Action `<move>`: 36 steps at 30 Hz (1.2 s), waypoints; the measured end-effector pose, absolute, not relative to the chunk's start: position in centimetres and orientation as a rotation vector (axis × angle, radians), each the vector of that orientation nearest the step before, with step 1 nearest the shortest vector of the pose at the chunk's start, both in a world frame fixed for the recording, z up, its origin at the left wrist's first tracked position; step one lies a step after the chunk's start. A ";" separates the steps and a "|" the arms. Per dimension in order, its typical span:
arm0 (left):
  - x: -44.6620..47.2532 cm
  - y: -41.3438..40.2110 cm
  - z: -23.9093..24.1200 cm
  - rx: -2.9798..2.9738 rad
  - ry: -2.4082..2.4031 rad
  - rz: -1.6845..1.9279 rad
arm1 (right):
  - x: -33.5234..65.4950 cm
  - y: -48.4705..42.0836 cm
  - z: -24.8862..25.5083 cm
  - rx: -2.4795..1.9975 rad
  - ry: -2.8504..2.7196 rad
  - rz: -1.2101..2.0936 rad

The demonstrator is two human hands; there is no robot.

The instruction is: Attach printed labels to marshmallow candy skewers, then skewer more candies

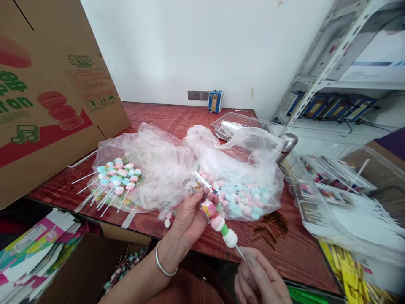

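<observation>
Pastel marshmallows ride a thin skewer [221, 223] above the bench [177, 122] edge: my left hand [190, 215] pinches its wrapped upper end, my right hand [257, 274] fingers nip the bare stick, best kept straight so pieces slide without splitting.

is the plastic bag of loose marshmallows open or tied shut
Open: the plastic bag lies spread on the table, its mouth loose, marshmallows inside.

L hand [190, 213] gripping marshmallow skewer [221, 226], R hand [261, 278] pinching stick end, candy bags [240, 185] behind
</observation>
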State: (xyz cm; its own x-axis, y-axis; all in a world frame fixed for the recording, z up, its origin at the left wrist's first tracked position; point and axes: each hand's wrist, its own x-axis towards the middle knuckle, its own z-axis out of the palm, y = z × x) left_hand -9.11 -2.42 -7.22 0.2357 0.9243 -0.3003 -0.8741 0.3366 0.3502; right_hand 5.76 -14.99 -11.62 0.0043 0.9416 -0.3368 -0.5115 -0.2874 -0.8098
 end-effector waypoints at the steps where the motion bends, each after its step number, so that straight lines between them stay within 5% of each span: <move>1: -8.7 -2.4 -7.1 0.083 0.478 1.231 | 5.5 -15.0 -11.9 -1.008 -0.467 1.670; 8: -6.3 -2.1 -7.7 0.110 0.545 1.269 | 4.9 -15.5 -12.4 -1.040 -0.423 1.716; 14: -4.9 -2.1 -8.8 0.144 0.593 1.268 | 5.3 -15.9 -13.1 -1.599 -1.197 0.458; 20: -4.7 -1.9 -9.2 0.075 0.632 1.238 | 7.5 -15.0 -14.0 -1.364 -1.831 -0.480; 23: -4.7 -2.1 -9.3 0.070 0.617 1.237 | 7.2 -15.2 -14.1 -1.432 -1.726 -0.289; 31: -4.2 -2.4 -9.0 0.089 0.505 1.246 | 4.8 -15.7 -12.4 -1.249 -0.568 1.475; 34: -4.0 -2.3 -9.0 0.071 0.522 1.246 | 4.7 -15.6 -12.4 -1.192 -0.545 1.600; 36: -3.9 -2.3 -9.1 0.057 0.559 1.262 | 4.8 -15.7 -12.7 -1.315 -0.805 1.352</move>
